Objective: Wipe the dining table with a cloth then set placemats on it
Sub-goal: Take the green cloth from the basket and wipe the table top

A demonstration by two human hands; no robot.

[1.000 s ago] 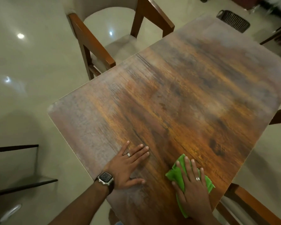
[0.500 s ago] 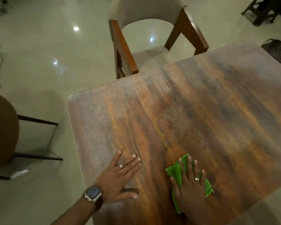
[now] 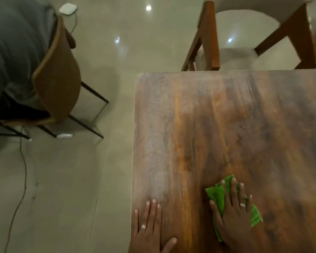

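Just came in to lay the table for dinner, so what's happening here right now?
A person is wiping the wooden dining table. Their right hand presses a green cloth flat on the tabletop near its close edge, while the left hand rests flat beside the table's left edge. No placemats are in view. A wooden armchair stands at the far side, and another chair sits off to the left on the floor.

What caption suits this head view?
Right hand presses a green cloth on the brown wooden table; left hand rests flat.
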